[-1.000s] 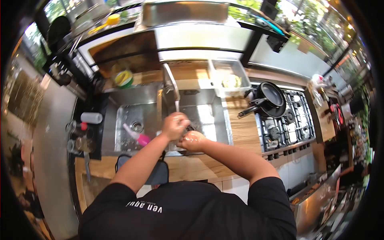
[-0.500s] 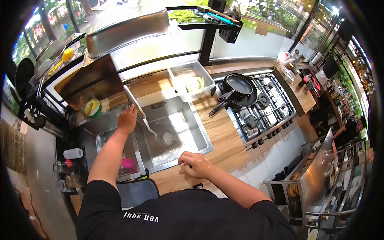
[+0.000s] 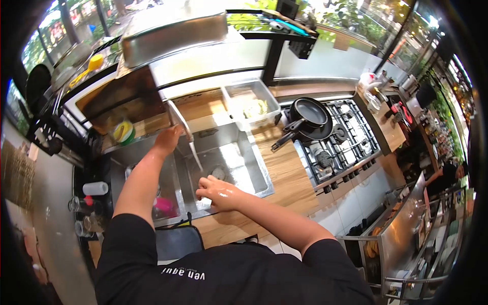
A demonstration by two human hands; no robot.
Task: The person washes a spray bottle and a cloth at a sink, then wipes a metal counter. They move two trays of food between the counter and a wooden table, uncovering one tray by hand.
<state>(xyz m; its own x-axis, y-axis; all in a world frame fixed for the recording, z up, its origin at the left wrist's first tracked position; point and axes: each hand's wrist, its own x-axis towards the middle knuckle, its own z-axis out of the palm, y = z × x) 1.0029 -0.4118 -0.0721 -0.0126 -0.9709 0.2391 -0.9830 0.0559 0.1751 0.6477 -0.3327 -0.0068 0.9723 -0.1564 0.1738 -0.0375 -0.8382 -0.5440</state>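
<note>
Reaching up, your left hand (image 3: 168, 137) rests at the base of the tap (image 3: 182, 124), fingers around it as if to work it. Your wet right hand (image 3: 216, 190) hangs spread over the sink (image 3: 239, 168), so drips fall in, not on the counter (image 3: 284, 173).

One head-worn fisheye camera looks steeply down, close over the sink (image 3: 239, 168) and wooden worktop (image 3: 284, 178); its edges are warped, probably stretching distances.
</note>
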